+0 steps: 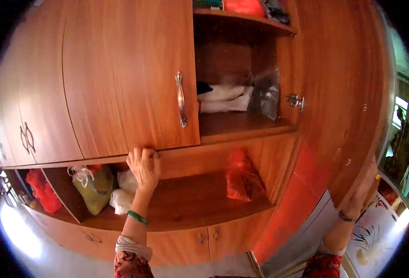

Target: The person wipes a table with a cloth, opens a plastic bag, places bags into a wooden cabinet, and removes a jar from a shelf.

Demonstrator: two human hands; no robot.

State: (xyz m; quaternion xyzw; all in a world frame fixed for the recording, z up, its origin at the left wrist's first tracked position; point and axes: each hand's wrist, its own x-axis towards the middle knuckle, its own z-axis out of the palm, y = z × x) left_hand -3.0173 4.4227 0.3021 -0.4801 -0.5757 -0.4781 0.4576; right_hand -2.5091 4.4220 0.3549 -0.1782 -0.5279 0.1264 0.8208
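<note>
My left hand (144,167), with a green bangle at the wrist, rests its bent fingertips at the lower edge of a closed wooden cabinet door (130,83). Beside it, a metal handle (181,99) is fixed on that door. At the far right, my right hand (367,185) reaches up along the outer edge of an opened wooden door (343,92); its fingers are hard to make out. Between the doors, the open compartment shows white cloth-like items (225,98) and a clear plastic bag (265,95).
The lower shelf (190,199) holds a red bag (244,178), a white bag (122,199), a yellow-green bag (95,192) and, further left, another red bag (44,192). Lower cabinet doors (181,245) stand below. A patterned pale panel (376,241) is at the right.
</note>
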